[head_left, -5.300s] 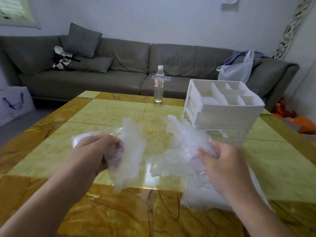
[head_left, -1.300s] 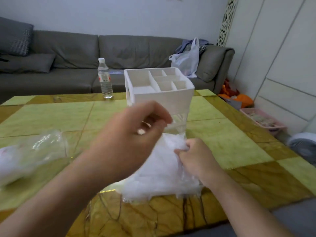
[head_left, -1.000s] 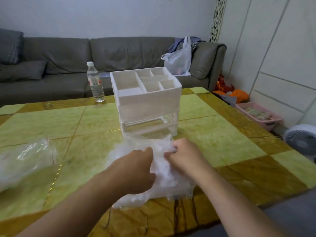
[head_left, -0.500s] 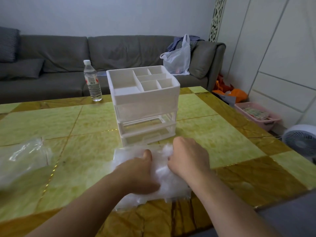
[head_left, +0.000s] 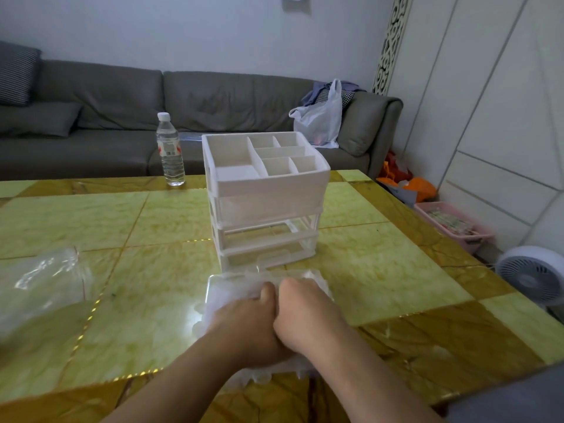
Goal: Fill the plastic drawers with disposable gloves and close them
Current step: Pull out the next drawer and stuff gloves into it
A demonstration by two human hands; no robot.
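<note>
— So, where are the gloves?

— Under both hands. The left hand (head_left: 244, 319) and the right hand (head_left: 305, 312) sit side by side, touching, and press down on the heap of disposable gloves (head_left: 219, 303), a crumpled white-clear mass. The heap lies in a clear drawer (head_left: 213, 283) that rests flat on the table (head_left: 381, 276), pulled right out and just in front of the drawer unit (head_left: 268, 203).

— How are the fingers?

— Curled down into the plastic, knuckles up, on both hands. The fingertips are buried in the gloves, so how much each one pinches I cannot tell.

— And the unit itself?

— White frame, upright, with an open divided tray on top. Below it is a frosted drawer pushed in; under that, the clear levels look see-through, and the lowest slot stands open towards the person.

— Anything else on the table?

— A clear plastic bag (head_left: 39, 285) lies at the left edge, well apart from the hands. A water bottle (head_left: 170, 151) stands upright at the far side. Behind are a grey sofa (head_left: 122, 111) with a white carrier bag (head_left: 320, 120) on it, and a white fan (head_left: 531, 279) on the floor at the right.
</note>
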